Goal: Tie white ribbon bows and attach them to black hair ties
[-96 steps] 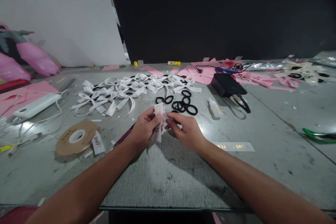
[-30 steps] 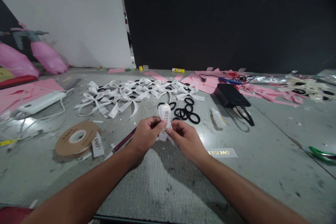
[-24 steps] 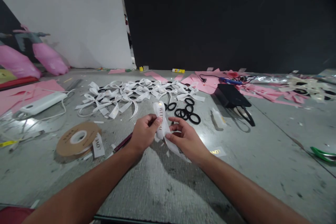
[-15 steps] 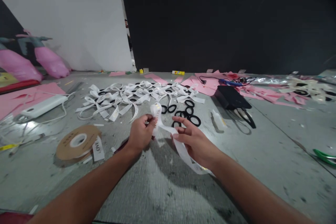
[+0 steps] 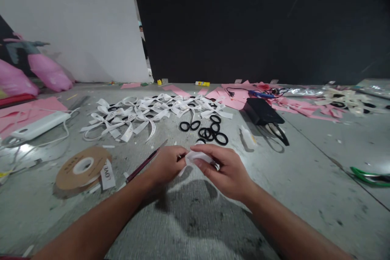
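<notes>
Between my two hands is a white ribbon [image 5: 197,156], folded over itself above the grey floor. My left hand [image 5: 168,165] pinches its left end, fingers closed. My right hand [image 5: 224,169] has thumb and fingers closed around the other side of the fold. The ribbon's inner layers are partly covered by my fingers. Just beyond my hands lie several black hair ties [image 5: 210,132]. Behind them spreads a group of white ribbon bows [image 5: 155,109], some with black rings showing. Left of my left hand are a dark red pen-like tool [image 5: 143,167] and a ribbon spool [image 5: 67,169] with a printed tail.
At the right are a small white bottle [image 5: 248,138], a black box [image 5: 262,112] and green-handled scissors [image 5: 367,176]. A white power strip [image 5: 39,126] with cords lies left. Pink sheets [image 5: 236,96] are scattered at the back, before a black wall panel [image 5: 258,24].
My right hand has come left to meet my left hand. The ribbon, earlier stretched between them with a long loose tail, is now bunched into a fold. The view has shifted slightly.
</notes>
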The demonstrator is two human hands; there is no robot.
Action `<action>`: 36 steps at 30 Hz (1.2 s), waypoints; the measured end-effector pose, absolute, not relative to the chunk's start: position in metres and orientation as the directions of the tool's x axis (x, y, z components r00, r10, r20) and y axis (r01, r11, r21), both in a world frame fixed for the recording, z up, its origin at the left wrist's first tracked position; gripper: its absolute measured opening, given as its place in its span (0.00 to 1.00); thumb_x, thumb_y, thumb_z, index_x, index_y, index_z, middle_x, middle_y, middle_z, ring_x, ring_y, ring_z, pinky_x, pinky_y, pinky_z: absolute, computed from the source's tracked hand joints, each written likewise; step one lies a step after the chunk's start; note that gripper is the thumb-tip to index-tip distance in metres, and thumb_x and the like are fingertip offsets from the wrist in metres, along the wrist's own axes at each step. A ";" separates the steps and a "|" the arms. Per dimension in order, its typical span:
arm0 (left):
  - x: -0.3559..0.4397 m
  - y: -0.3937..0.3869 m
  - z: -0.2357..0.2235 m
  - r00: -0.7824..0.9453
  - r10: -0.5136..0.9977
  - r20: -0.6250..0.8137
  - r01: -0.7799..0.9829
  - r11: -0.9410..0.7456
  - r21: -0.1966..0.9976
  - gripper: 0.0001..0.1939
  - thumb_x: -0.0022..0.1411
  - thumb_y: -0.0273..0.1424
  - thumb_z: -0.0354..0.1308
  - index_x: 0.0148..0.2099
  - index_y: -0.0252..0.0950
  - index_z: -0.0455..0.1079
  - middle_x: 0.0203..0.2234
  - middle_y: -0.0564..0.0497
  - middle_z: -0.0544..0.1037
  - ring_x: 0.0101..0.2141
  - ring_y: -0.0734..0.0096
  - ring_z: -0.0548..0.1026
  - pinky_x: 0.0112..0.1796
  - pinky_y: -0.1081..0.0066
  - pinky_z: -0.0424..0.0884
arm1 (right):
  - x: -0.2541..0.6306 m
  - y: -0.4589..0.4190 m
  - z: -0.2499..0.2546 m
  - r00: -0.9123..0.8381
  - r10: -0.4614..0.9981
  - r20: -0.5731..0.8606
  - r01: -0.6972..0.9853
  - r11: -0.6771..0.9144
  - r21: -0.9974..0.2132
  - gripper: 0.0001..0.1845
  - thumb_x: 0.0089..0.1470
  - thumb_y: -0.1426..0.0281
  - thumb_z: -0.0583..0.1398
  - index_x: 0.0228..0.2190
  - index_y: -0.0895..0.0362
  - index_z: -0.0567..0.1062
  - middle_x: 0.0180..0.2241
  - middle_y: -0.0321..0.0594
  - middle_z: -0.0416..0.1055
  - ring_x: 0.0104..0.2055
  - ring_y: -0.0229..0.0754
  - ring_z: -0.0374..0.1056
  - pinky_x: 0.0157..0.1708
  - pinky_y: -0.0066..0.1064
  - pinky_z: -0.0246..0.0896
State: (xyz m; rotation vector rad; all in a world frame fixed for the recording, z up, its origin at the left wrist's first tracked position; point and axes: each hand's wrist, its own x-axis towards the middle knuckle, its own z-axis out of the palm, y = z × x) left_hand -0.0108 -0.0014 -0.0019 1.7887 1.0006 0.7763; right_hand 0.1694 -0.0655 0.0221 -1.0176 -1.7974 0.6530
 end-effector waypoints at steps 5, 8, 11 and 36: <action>-0.006 -0.018 -0.003 0.781 0.624 0.031 0.241 -0.346 0.907 0.03 0.53 0.26 0.60 0.28 0.35 0.74 0.23 0.52 0.74 0.25 0.71 0.69 0.28 0.73 0.63 | 0.177 -0.064 0.034 -0.256 0.732 0.631 0.459 0.667 -0.587 0.11 0.60 0.70 0.59 0.41 0.47 0.80 0.37 0.37 0.80 0.37 0.42 0.74 0.42 0.40 0.67; -0.005 -0.025 0.002 0.867 0.498 -0.010 0.161 -0.260 0.952 0.05 0.56 0.29 0.61 0.34 0.35 0.76 0.29 0.49 0.78 0.31 0.67 0.73 0.34 0.70 0.68 | 0.182 -0.057 0.033 -0.228 0.783 0.579 0.425 0.615 -0.664 0.11 0.61 0.69 0.59 0.43 0.50 0.79 0.39 0.38 0.80 0.39 0.42 0.73 0.42 0.38 0.67; -0.006 -0.026 0.008 0.895 0.444 -0.035 0.126 -0.176 0.976 0.06 0.57 0.30 0.61 0.30 0.33 0.75 0.24 0.51 0.74 0.27 0.72 0.70 0.31 0.73 0.67 | 0.186 -0.045 0.019 -0.276 0.853 0.442 0.368 0.519 -0.771 0.16 0.62 0.66 0.57 0.50 0.51 0.75 0.45 0.41 0.77 0.45 0.43 0.71 0.43 0.37 0.67; -0.016 -0.018 0.012 0.848 0.419 -0.325 0.175 0.357 0.917 0.14 0.48 0.35 0.70 0.24 0.32 0.71 0.12 0.56 0.67 0.12 0.81 0.62 0.13 0.80 0.56 | 0.179 -0.039 -0.003 -0.322 0.708 0.628 0.279 0.705 -0.652 0.08 0.58 0.69 0.61 0.38 0.53 0.81 0.32 0.41 0.77 0.34 0.41 0.71 0.35 0.35 0.65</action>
